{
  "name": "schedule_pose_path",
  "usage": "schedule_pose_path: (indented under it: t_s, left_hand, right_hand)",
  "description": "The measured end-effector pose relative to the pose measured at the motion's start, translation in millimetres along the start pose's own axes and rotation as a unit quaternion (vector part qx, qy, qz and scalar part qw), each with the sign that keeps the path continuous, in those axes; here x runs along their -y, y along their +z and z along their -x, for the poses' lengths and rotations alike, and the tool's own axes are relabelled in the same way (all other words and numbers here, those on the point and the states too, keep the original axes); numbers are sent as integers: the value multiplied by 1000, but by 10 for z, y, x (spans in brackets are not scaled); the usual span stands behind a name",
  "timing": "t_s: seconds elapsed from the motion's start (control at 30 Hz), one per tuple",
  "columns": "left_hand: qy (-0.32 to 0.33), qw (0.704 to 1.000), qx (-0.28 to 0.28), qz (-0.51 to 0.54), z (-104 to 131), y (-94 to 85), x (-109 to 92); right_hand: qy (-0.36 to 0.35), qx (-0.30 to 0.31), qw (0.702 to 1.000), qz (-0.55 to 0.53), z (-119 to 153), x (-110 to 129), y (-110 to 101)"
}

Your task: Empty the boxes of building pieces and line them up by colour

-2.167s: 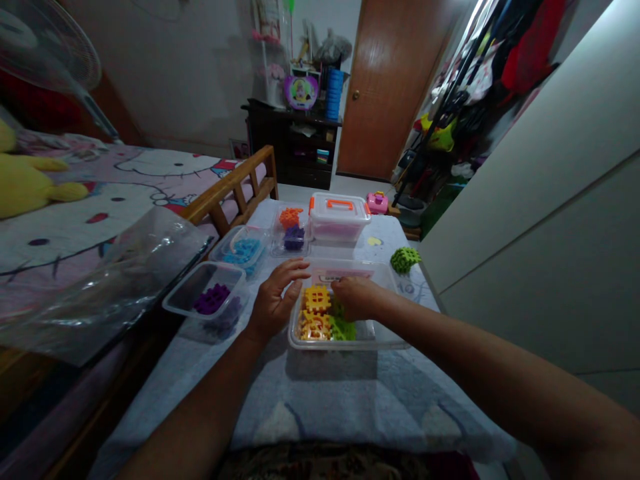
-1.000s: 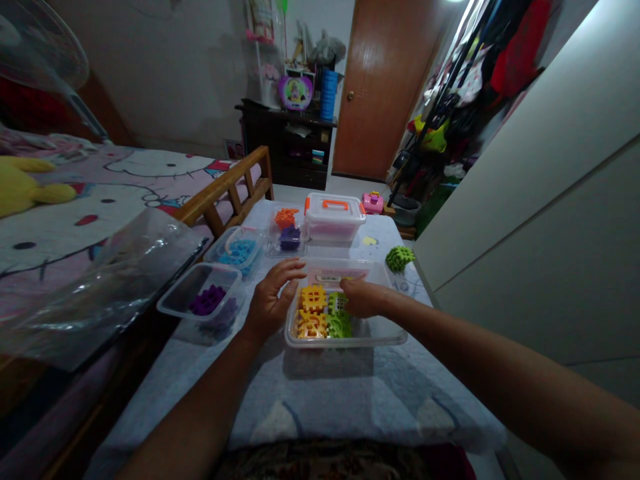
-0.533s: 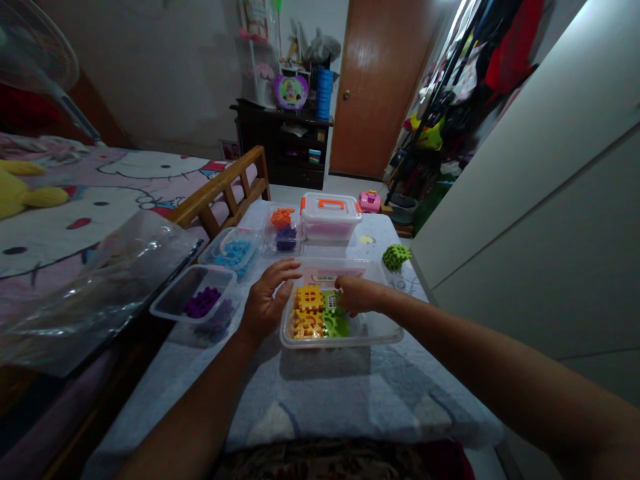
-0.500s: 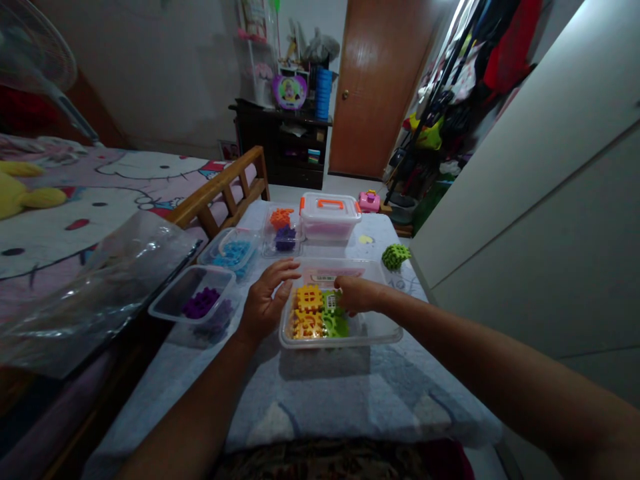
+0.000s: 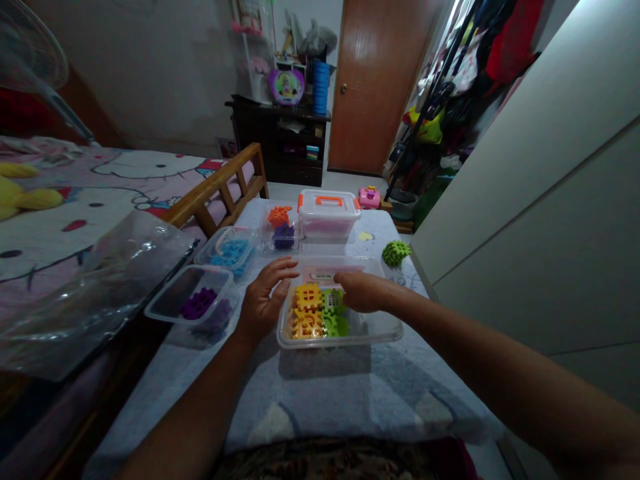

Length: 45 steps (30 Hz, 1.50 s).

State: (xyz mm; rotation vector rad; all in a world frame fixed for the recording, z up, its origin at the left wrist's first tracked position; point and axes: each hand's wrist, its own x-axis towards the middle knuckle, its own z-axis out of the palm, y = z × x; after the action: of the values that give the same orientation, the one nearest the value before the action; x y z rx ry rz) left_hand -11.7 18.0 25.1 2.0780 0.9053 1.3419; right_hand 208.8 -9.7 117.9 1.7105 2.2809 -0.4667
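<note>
A clear plastic bin (image 5: 345, 341) sits on the cloth-covered table in front of me. Inside it, yellow interlocking blocks (image 5: 307, 298) lie on the left, with green interlocking blocks (image 5: 335, 325) beside them. My left hand (image 5: 267, 293) is at the bin's left rim, fingers apart, holding nothing. Over the inside of the bin, my right hand (image 5: 363, 291) has its fingers curled down at the right edge of the upper green block. The palm side is turned away, so whatever the fingers grip is hidden.
Left of the bin are a tub with purple pieces (image 5: 199, 304), a tub with blue pieces (image 5: 233, 255) and a container with orange pieces (image 5: 279, 215). Behind stands a lidded box (image 5: 330, 217) with an orange handle. A green lattice ball (image 5: 396, 253) lies on the right.
My right hand has turned and lowered slightly beside the green blocks, its fingers more tucked under. My left hand stays by the rim. The camera view has shifted a little.
</note>
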Motion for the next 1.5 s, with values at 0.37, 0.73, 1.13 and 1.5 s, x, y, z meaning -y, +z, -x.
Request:
schedule_pose_path:
  t_s: [0.37, 0.73, 1.13, 1.5]
  left_hand:
    - [-10, 1000, -1, 8, 30, 11, 28]
    - [-4, 1000, -3, 3, 24, 0, 42]
    - [0, 1000, -4, -10, 27, -9, 35]
    - [-3, 1000, -5, 3, 31, 3, 45]
  right_hand:
    - [100, -233, 962, -104, 532, -1227, -582]
    - [200, -129, 971, 17, 86, -1962, 313]
    - [145, -86, 981, 99, -310, -2157, 274]
    - [126, -79, 984, 94, -259, -2024, 87]
